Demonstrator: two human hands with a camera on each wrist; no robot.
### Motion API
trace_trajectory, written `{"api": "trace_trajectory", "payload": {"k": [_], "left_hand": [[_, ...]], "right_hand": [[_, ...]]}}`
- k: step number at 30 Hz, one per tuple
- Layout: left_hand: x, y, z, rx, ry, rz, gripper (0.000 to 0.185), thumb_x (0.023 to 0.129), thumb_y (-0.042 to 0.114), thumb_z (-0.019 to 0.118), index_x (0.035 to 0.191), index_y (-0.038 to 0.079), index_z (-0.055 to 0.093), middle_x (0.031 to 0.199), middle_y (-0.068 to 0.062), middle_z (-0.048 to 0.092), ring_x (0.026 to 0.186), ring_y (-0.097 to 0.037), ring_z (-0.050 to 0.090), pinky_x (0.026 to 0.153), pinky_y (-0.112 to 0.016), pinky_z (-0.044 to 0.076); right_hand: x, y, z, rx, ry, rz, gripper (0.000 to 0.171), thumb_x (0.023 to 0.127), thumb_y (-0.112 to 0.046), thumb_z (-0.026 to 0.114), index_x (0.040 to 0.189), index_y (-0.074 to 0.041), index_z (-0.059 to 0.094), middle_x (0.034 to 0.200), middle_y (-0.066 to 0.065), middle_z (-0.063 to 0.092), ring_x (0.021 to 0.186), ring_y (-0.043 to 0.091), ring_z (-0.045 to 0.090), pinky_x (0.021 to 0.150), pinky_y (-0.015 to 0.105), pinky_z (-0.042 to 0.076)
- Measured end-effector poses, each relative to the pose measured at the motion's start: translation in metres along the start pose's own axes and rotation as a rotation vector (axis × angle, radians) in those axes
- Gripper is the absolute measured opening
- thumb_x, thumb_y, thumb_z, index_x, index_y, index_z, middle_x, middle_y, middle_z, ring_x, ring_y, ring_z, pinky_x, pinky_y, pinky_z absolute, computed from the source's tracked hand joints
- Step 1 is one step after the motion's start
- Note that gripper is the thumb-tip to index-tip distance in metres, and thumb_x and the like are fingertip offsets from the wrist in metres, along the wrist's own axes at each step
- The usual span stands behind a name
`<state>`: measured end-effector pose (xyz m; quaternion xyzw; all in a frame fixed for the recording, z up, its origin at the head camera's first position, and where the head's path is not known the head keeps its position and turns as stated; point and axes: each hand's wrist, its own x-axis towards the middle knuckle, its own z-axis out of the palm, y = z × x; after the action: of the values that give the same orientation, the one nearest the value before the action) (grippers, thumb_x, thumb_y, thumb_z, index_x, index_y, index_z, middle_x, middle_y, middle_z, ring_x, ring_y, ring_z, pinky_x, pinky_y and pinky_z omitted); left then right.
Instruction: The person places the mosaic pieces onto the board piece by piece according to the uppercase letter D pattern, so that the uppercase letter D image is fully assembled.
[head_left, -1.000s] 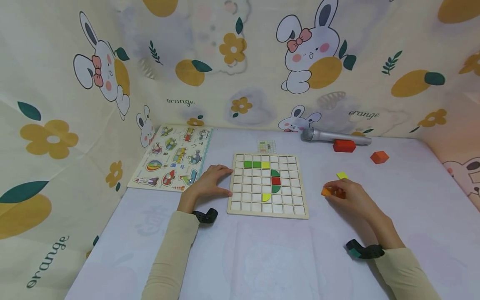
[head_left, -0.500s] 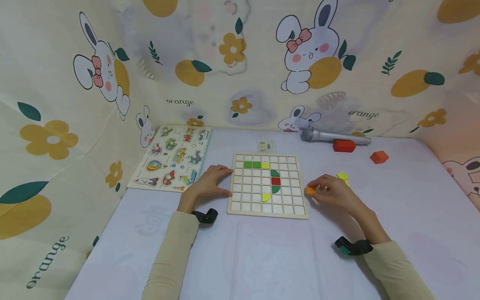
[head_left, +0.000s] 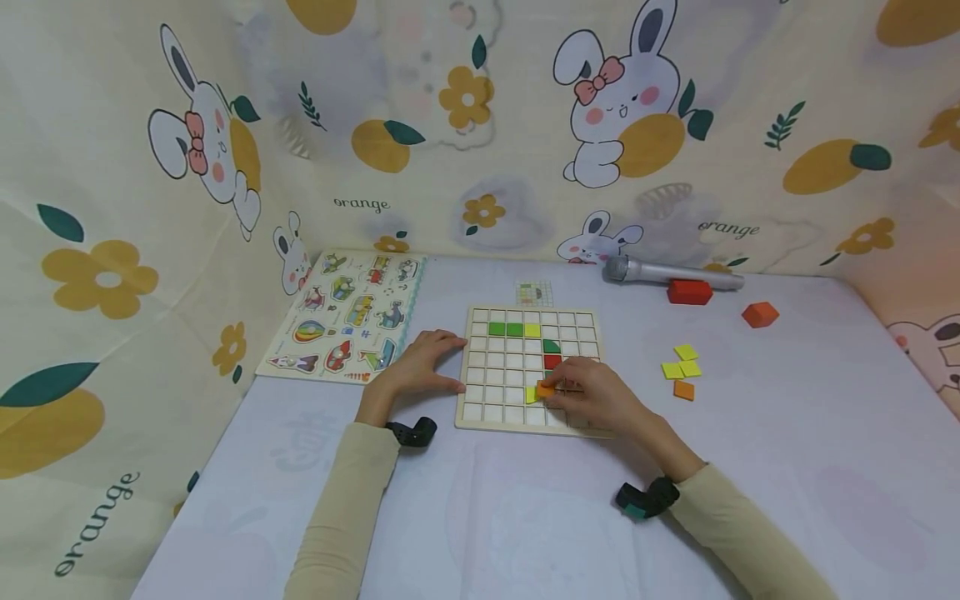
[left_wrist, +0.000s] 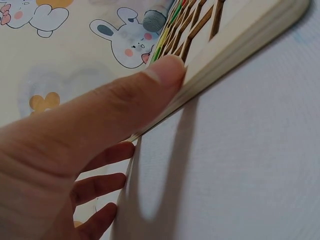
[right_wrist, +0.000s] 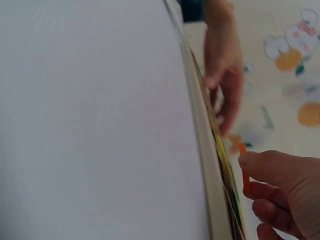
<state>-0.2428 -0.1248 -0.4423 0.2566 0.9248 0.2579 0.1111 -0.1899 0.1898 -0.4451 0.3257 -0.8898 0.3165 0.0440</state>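
A wooden grid board [head_left: 487,367] lies in the middle of the table, with green, yellow and red pieces set in its cells. My left hand [head_left: 420,367] rests on the board's left edge, fingers straight; the left wrist view shows the thumb [left_wrist: 150,87] against the board's rim [left_wrist: 240,45]. My right hand [head_left: 592,396] is over the board's lower middle and pinches a small orange piece [head_left: 545,388] next to a yellow piece [head_left: 531,394]. In the right wrist view the orange piece [right_wrist: 244,167] shows at the fingertips by the board's edge [right_wrist: 205,150].
Two yellow tiles [head_left: 681,361] and an orange tile [head_left: 683,389] lie right of the board. A microphone [head_left: 667,272], a red block [head_left: 689,291] and an orange block [head_left: 760,314] sit at the back right. A picture puzzle [head_left: 347,315] lies at left. Printed cloth walls enclose the table.
My right hand has carried the orange piece leftward from the loose tiles onto the board's lower middle. The left hand has stayed on the board's edge.
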Motion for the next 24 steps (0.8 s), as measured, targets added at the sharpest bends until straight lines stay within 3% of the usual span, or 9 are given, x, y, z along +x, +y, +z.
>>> {"api": "trace_trajectory", "payload": {"k": [9,24], "left_hand": [[0.001,0.0,0.001,-0.003,-0.001,-0.001,0.079,0.073,0.042,0.077,0.139,0.013,0.045,0.143,-0.01,0.039,0.133,-0.027,0.03,0.111,-0.044,0.026],[0.001,0.0,0.001,0.004,0.0,-0.013,0.078,0.073,0.042,0.077,0.139,0.014,0.045,0.143,-0.009,0.039,0.132,-0.027,0.031,0.111,-0.044,0.027]], "right_hand": [[0.016,-0.015,0.024,-0.019,-0.014,-0.088,0.015,0.078,-0.02,0.076,0.092,-0.016,0.072,0.094,-0.009,0.066,0.089,0.006,0.057,0.074,0.024,0.051],[0.023,-0.016,0.032,-0.051,0.031,-0.077,0.012,0.076,-0.018,0.078,0.087,-0.014,0.075,0.093,-0.004,0.065,0.089,0.01,0.058,0.077,0.028,0.051]]}}
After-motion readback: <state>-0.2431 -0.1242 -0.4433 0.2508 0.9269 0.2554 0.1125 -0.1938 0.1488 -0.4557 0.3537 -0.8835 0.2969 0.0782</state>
